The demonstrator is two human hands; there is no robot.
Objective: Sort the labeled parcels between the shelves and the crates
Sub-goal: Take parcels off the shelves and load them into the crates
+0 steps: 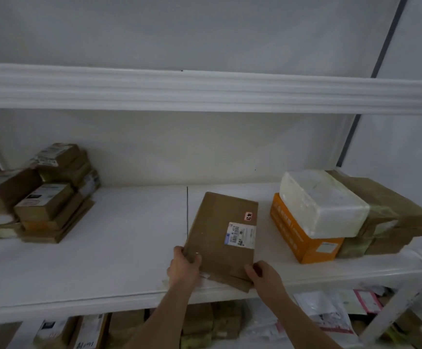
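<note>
Where the flat brown parcel lies, just right of centre frame on the white middle shelf, near edge overhanging the shelf's front lip. Tilted slightly, white printed label toward its right side, small pale sticker with handwritten marks above that. Gripped at both near corners: left hand curled round the lower left corner, thumb on top, fingers wrapped at the edge; right hand holding the lower right corner, thumb over the top face, remaining fingers hidden beneath. Both forearms reaching in from the bottom of the frame.

Just right of the parcel, apart from it: an orange box carrying a white foam box, with brown taped packages stacked against them toward the right edge. At the left of the frame, well apart: a heap of small labeled cartons, partly cut off by the frame edge. Between heap and parcel, a dark seam across the shelf board.

Above, the front beam of the upper shelf spanning the whole width. Below, on the lowest level, brown boxes and white plastic mailers, dim and partly hidden behind the forearms. Label text too blurred to read.
</note>
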